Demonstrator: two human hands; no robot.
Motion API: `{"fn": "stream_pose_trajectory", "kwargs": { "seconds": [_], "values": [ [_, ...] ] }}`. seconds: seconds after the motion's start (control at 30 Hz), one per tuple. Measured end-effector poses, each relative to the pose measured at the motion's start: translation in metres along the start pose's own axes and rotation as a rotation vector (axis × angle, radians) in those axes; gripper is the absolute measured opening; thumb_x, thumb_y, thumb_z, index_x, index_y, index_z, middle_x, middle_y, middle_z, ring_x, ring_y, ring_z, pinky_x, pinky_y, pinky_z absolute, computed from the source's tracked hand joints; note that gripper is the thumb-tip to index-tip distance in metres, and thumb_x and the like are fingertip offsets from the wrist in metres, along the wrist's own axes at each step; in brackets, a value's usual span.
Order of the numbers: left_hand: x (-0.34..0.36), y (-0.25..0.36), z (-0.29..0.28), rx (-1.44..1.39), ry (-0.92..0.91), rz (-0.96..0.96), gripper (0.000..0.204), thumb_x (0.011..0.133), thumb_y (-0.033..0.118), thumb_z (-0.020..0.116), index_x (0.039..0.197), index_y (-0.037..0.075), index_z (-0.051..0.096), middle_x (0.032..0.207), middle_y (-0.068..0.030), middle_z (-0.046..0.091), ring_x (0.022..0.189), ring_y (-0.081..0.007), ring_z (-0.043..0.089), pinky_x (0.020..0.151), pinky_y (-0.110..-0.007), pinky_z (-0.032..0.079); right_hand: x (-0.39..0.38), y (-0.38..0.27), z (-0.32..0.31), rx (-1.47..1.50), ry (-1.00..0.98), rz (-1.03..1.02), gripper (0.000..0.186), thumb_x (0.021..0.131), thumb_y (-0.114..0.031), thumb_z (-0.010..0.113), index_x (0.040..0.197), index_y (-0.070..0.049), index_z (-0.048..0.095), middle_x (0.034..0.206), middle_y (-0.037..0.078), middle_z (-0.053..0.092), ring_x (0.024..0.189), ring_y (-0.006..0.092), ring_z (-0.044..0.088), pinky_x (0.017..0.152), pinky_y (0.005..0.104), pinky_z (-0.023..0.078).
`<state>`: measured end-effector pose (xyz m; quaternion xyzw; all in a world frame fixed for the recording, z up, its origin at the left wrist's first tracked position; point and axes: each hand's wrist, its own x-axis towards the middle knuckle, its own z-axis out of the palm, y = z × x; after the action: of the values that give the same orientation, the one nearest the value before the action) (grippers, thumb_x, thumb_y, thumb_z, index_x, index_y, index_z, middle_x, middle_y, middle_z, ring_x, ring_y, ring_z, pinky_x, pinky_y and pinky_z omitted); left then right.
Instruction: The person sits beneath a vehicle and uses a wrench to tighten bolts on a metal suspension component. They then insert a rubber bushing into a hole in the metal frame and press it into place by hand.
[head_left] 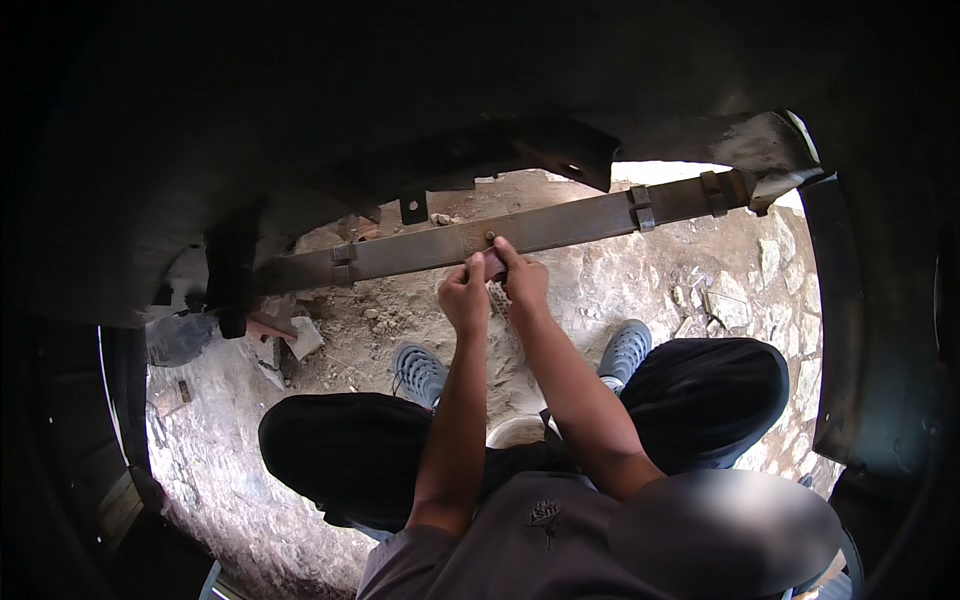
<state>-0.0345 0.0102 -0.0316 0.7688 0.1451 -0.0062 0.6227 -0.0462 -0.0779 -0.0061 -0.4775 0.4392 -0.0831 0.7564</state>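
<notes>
A long flat metal bar [565, 226] with clamps [641, 208] runs across beneath a dark curved metal body. At its middle, just below a small bolt head [490, 237], my left hand [462, 293] and my right hand [526, 280] are closed on a small pinkish piece [493, 264] held against the bar's lower edge. My left thumb points up along one side of the piece, and my right thumb reaches up near the bolt. The exact shape of the piece is mostly hidden by my fingers.
Dark metal panels [835, 310] frame both sides. Below lies a rough, dusty floor [350, 360] with rubble and a broken block [303, 338]. A dark bundle [180, 340] lies at the left. My bent knees and grey shoes [625, 350] flank my arms.
</notes>
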Motion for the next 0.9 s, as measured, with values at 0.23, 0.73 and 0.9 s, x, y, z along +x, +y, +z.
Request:
{"fn": "stream_pose_trajectory", "kwargs": {
  "seconds": [0.23, 0.73, 0.9],
  "values": [
    [-0.005, -0.005, 0.009, -0.053, 0.034, 0.054, 0.041, 0.093, 0.04, 0.073, 0.092, -0.001, 0.079, 0.073, -0.0081, 0.074, 0.068, -0.0123, 0.067, 0.068, -0.032, 0.052, -0.007, -0.007, -0.005, 0.029, -0.003, -0.056, 0.039, 0.088, -0.038, 0.084, 0.076, -0.002, 0.073, 0.06, 0.0, 0.058, 0.047, 0.008, 0.044, 0.044, 0.0277, 0.03],
    [-0.014, 0.004, 0.006, 0.009, -0.122, -0.096, 0.036, 0.096, 0.032, 0.073, 0.08, 0.001, 0.077, 0.071, 0.0012, 0.067, 0.064, -0.0054, 0.055, 0.06, -0.027, 0.044, 0.014, -0.011, -0.024, -0.117, -0.037, -0.038, 0.042, 0.086, -0.035, 0.084, 0.084, 0.007, 0.078, 0.071, 0.008, 0.07, 0.059, 0.0122, 0.059, 0.053, 0.0294, 0.044],
    [0.002, -0.006, -0.013, -0.077, 0.121, -0.046, 0.042, 0.093, 0.037, 0.071, 0.087, -0.004, 0.078, 0.073, -0.0069, 0.074, 0.067, -0.0116, 0.065, 0.065, -0.031, 0.051, -0.002, 0.016, 0.009, -0.151, -0.092, -0.013, 0.045, 0.088, -0.039, 0.082, 0.081, 0.005, 0.077, 0.068, 0.008, 0.069, 0.057, 0.0114, 0.057, 0.052, 0.0296, 0.043]
  ]
}}
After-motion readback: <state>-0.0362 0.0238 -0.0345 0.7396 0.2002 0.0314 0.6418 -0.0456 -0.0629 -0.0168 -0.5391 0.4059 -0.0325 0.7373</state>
